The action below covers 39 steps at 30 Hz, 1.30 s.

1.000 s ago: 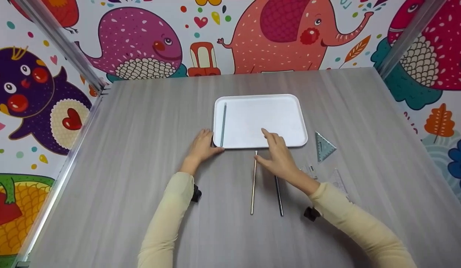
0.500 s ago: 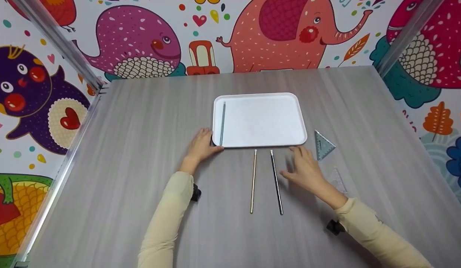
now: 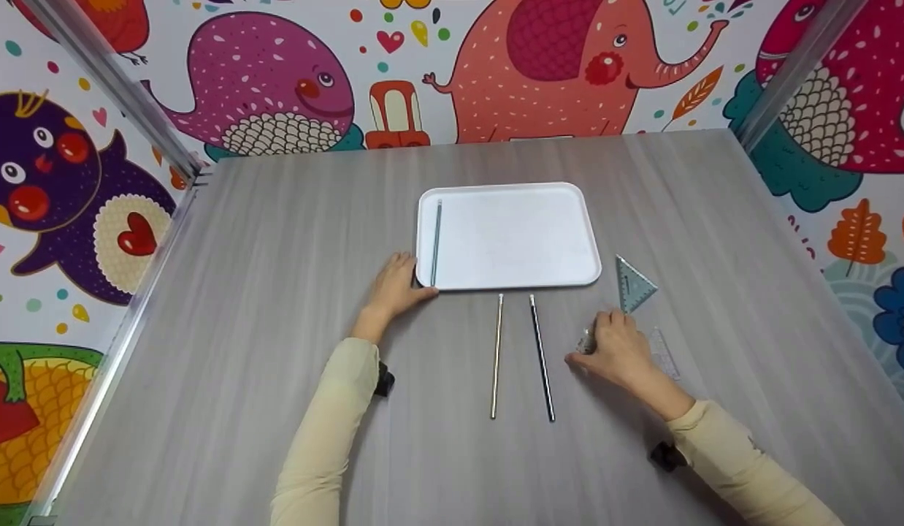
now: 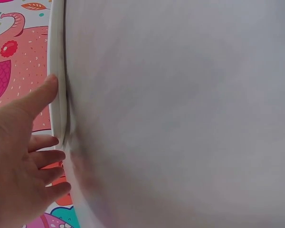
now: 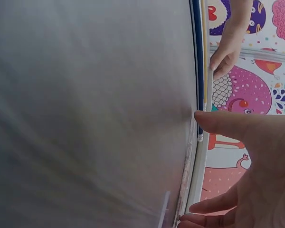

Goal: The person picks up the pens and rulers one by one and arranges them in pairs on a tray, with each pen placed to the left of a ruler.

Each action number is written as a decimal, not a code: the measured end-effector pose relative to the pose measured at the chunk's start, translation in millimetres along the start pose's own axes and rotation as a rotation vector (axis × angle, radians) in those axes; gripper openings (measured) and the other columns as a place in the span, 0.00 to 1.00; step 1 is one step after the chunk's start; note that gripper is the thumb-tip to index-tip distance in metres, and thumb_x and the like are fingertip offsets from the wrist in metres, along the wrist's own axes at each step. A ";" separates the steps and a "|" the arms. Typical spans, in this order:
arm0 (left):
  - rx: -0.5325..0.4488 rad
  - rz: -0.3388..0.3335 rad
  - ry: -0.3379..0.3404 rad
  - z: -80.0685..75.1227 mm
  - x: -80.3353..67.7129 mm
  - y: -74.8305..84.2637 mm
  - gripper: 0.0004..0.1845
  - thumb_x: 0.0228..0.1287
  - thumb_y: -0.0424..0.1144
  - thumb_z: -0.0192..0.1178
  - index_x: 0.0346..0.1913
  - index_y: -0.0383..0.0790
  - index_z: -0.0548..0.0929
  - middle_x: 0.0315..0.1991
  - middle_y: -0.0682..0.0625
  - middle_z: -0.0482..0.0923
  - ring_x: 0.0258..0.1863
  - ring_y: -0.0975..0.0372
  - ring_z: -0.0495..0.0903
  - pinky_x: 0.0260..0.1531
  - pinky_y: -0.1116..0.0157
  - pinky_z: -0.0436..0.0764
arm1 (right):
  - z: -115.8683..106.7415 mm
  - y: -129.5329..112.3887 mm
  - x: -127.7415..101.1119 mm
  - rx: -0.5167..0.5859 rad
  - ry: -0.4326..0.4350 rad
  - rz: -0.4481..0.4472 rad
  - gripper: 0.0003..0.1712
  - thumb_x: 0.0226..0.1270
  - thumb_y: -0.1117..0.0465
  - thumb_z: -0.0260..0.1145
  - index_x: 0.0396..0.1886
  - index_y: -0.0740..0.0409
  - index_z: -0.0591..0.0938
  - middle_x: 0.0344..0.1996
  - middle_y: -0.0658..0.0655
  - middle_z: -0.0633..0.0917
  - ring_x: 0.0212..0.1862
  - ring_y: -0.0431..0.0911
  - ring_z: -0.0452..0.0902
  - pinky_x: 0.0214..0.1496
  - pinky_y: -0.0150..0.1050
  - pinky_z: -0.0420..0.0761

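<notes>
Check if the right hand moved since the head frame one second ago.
Yes. Against the white tray, the right hand moved right and down in the head view, now clear of the tray's near edge.

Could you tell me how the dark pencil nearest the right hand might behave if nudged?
The dark pencil may roll sideways, being slim and lying loose on the flat table. It looks stiff, since it lies straight, and probably light, given its thinness.

White tray, lying flat; clear piece nearby, partly hidden
</notes>
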<state>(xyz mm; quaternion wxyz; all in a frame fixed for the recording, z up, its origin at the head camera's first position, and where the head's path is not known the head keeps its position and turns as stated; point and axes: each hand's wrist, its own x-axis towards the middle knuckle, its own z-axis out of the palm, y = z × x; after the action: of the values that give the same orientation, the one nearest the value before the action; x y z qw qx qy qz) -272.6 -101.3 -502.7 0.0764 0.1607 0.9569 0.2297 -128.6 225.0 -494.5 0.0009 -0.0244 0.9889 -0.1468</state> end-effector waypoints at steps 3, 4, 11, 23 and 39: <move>-0.007 -0.007 0.003 0.1 0.2 0.1 0.41 0.53 0.52 0.63 0.63 0.28 0.64 0.64 0.33 0.58 0.67 0.46 0.52 0.66 0.56 0.51 | -0.4 1.3 -0.1 0.009 -0.001 0.004 0.39 0.37 0.47 0.75 0.36 0.76 0.71 0.32 0.68 0.70 0.38 0.63 0.70 0.31 0.55 0.75; -0.009 -0.005 0.007 0.3 0.3 0.0 0.40 0.53 0.52 0.63 0.62 0.27 0.64 0.64 0.33 0.58 0.67 0.46 0.52 0.66 0.55 0.51 | -0.7 1.7 -0.1 0.011 -0.004 0.006 0.40 0.37 0.47 0.75 0.37 0.77 0.71 0.32 0.68 0.70 0.38 0.63 0.70 0.32 0.56 0.75; -0.009 -0.003 0.016 1.9 0.8 -0.4 0.40 0.52 0.52 0.64 0.61 0.29 0.66 0.64 0.33 0.59 0.66 0.46 0.53 0.66 0.54 0.53 | -4.2 5.4 0.6 0.045 -0.055 0.039 0.40 0.41 0.45 0.73 0.38 0.77 0.70 0.35 0.70 0.71 0.41 0.65 0.69 0.34 0.57 0.75; 0.009 0.009 0.022 2.9 -0.4 -0.6 0.41 0.52 0.52 0.64 0.62 0.27 0.65 0.63 0.33 0.60 0.66 0.45 0.54 0.66 0.55 0.52 | -8.9 6.4 0.3 -0.020 -0.108 0.122 0.41 0.43 0.40 0.69 0.34 0.78 0.74 0.37 0.77 0.72 0.43 0.68 0.69 0.37 0.61 0.74; -0.010 -0.005 0.016 1.7 -0.2 -0.2 0.40 0.53 0.51 0.64 0.62 0.28 0.64 0.63 0.33 0.60 0.66 0.45 0.53 0.66 0.55 0.52 | -16.8 21.6 11.6 0.076 -0.128 0.062 0.35 0.28 0.51 0.79 0.30 0.72 0.74 0.31 0.70 0.75 0.38 0.64 0.70 0.35 0.57 0.72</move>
<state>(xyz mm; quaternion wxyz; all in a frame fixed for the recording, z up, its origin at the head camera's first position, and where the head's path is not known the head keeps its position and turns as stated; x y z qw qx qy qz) -272.1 -100.9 -504.3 0.0702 0.1561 0.9567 0.2356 -141.4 249.9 -484.7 0.0695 -0.0033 0.9808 -0.1823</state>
